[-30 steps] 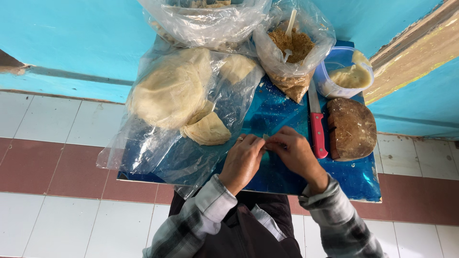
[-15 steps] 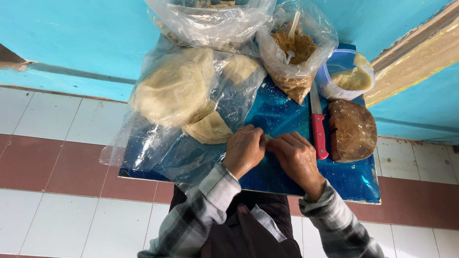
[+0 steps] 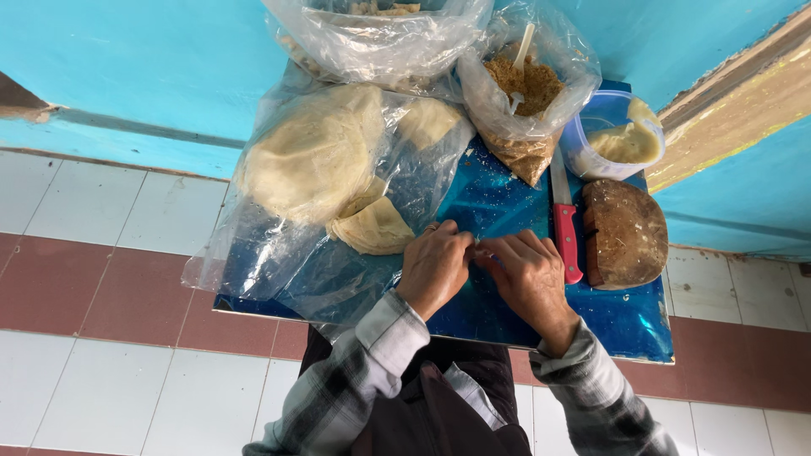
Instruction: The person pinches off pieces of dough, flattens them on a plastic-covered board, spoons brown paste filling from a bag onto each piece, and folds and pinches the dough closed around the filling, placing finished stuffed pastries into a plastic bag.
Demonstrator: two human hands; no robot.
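Something small is pinched between the curled fingertips of the left hand (image 3: 435, 268) and the right hand (image 3: 528, 274), which meet over the blue-covered table (image 3: 629, 325); what is gripped cannot be made out. Folded flatbreads (image 3: 373, 226) in a clear plastic bag (image 3: 279, 253) lie just beside the left hand. A red-handled knife (image 3: 564, 228) and a round wooden block (image 3: 625, 232) are placed by the right hand, with a bag of brown crumbs (image 3: 525, 93) and a tub of pale paste (image 3: 621, 139) beyond.

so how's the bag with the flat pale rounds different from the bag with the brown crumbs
The bag of flat pale rounds is much the larger and sprawls wide across the blue table, reaching past its left edge; the bag of brown crumbs is small and sits bunched. The crumb bag is open-topped with a white utensil standing in it; the rounds' bag has none. Both are clear plastic.
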